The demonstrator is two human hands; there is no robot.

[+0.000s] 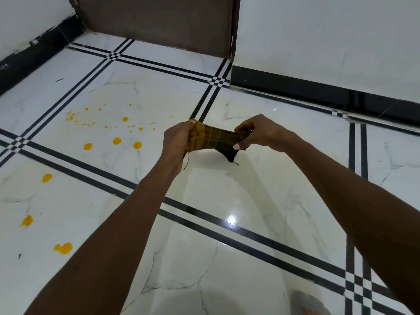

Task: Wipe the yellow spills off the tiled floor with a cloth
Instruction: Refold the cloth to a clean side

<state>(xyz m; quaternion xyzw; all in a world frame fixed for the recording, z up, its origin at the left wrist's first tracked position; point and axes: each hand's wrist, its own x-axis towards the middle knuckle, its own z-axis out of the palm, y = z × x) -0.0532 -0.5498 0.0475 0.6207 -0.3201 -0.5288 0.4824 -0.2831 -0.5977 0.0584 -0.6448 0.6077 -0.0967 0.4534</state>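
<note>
A dark checked cloth [216,140], stained yellow at its left end, is stretched between both hands above the floor. My left hand [176,142] grips its left end and my right hand [256,134] pinches its right end; a dark corner hangs below. Yellow spills [117,140] dot the white tiled floor [227,189] to the left of the hands, as larger drops and many small specks. More yellow drops [63,247] lie on the near-left tile.
A brown door [159,21] stands at the back in the corner. White walls with a black skirting [318,92] run along the right and left. Black lines cross the glossy tiles. A foot [306,303] shows blurred at the bottom right.
</note>
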